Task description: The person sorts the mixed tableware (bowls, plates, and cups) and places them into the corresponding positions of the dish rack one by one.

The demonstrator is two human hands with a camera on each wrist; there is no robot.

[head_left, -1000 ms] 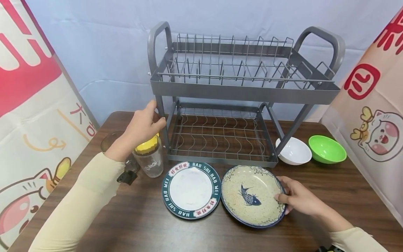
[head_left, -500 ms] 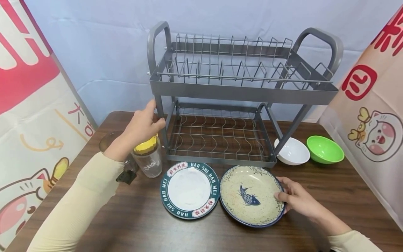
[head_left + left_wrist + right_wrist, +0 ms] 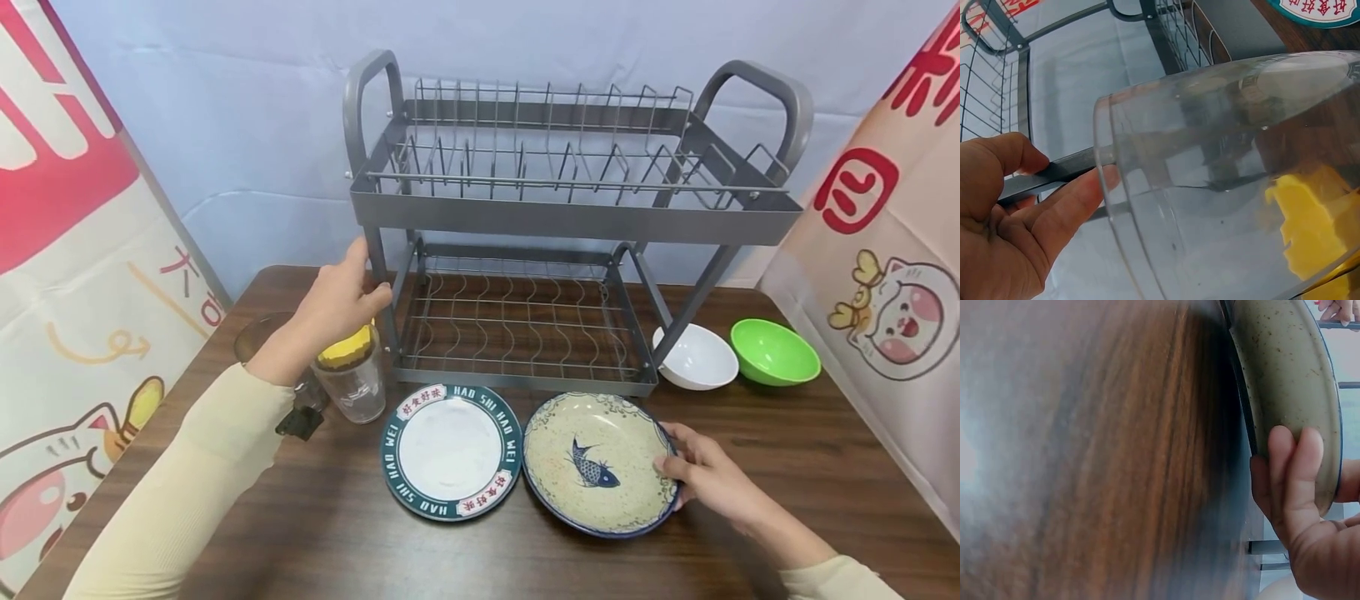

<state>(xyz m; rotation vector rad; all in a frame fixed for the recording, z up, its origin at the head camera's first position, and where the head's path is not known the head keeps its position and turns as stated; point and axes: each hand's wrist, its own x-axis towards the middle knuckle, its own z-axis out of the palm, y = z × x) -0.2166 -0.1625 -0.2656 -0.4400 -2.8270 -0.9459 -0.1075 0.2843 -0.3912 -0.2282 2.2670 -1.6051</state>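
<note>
My left hand (image 3: 327, 310) grips the front left post of a grey two-tier dish rack (image 3: 570, 219); in the left wrist view, thumb and fingers wrap the post (image 3: 1054, 177). My right hand (image 3: 711, 479) holds the right rim of a deep cream plate (image 3: 562, 433) with a blue fish painted in it. Its thumb lies over the rim, and in the right wrist view the other fingers (image 3: 1300, 481) press the plate's underside. Left of it lies a white plate (image 3: 450, 450) with a green lettered rim.
Below my left forearm stand a clear glass (image 3: 363, 396) and a dark glass (image 3: 258, 333), with something yellow (image 3: 345, 346) by the clear one. A white bowl (image 3: 697, 358) and a green bowl (image 3: 776, 354) sit right of the rack on the wooden table (image 3: 315, 533).
</note>
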